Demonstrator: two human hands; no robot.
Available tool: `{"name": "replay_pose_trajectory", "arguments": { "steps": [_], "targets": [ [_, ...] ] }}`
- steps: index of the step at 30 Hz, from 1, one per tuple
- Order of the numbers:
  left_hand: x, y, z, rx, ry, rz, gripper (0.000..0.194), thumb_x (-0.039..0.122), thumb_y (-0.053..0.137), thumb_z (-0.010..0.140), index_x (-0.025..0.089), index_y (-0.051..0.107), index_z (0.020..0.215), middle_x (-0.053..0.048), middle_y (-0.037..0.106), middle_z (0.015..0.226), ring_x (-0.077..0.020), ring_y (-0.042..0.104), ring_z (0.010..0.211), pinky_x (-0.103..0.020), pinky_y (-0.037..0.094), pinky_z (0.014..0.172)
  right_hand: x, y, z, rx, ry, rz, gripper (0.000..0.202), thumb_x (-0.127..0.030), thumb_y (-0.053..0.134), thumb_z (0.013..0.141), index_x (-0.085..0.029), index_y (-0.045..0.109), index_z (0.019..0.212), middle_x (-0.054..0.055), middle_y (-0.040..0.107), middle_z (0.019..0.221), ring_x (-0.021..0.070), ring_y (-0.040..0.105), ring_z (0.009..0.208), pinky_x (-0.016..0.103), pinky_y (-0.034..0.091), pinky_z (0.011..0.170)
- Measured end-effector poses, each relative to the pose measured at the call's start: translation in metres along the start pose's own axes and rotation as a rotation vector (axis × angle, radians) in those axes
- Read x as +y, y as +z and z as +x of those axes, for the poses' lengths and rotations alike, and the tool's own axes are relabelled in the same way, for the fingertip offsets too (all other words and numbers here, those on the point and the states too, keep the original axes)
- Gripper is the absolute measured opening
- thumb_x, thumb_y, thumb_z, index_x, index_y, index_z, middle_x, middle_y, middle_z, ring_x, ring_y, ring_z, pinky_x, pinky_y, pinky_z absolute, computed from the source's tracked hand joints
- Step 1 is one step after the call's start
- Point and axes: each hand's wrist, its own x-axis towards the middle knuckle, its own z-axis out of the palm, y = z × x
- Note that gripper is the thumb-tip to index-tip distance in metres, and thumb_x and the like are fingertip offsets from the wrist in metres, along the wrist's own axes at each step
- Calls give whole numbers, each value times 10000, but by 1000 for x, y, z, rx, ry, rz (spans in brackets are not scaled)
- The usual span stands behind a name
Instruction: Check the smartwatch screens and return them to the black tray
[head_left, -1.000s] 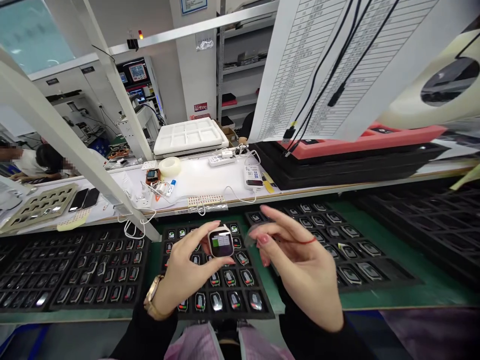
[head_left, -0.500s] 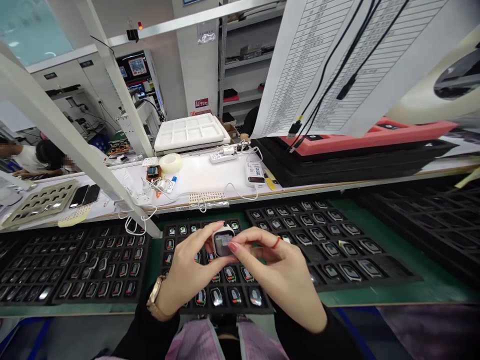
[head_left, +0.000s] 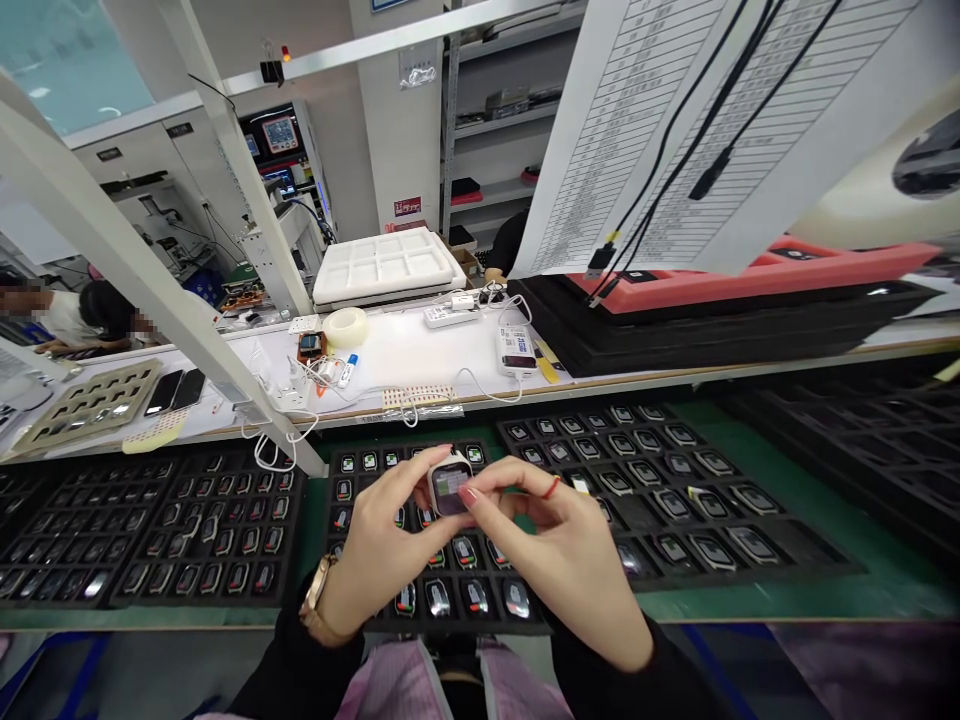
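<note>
Smartwatch (head_left: 451, 486) in hand, its display lit, is out of any compartment and above the far part of the middle foam tray (head_left: 495, 627), where other watches (head_left: 465, 552) lie seated in rows. The left hand (head_left: 379, 555) curls partly open around its case; the right hand (head_left: 566, 545) has thumb and forefinger nearly together at the screen's right side, their grip unclear.

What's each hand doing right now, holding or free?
Left hand: closed on a small square watch with a pale case and lit dark screen, gripped by its edges.
Right hand: fingertips at the screen's side; separate grip can't be told.
</note>
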Motion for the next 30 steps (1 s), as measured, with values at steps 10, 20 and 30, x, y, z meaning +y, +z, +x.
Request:
{"name": "replay_pose_trajectory", "arguments": {
  "steps": [10, 20, 30],
  "targets": [
    [-1, -1, 0, -2, -15, 15, 495, 242, 722, 790, 278, 557, 1255, -16, 682, 1099, -121, 647, 805, -225, 557, 755, 4, 1, 0, -2, -8, 1, 119, -250, 629, 849, -185, 652, 752, 15, 626, 699, 145, 565, 598, 227, 466, 549],
    [-3, -1, -3, -14, -18, 39, 488, 243, 690, 815, 288, 538, 1277, -18, 678, 1092, -135, 647, 825, -247, 556, 764, 5, 6, -3, 27, -32, -29, 113, -239, 609, 839, -188, 600, 739, 22, 613, 709, 151, 570, 608, 243, 474, 569],
    [-2, -7, -6, -56, 26, 37, 635, 385, 799, 694, 253, 562, 1268, -24, 698, 1018, -135, 620, 731, -250, 557, 726, 14, 4, -3, 103, 2, 60, 194, -332, 591, 894, -200, 539, 1026, -3, 543, 754, 146, 565, 657, 226, 494, 592]
  ]
}}
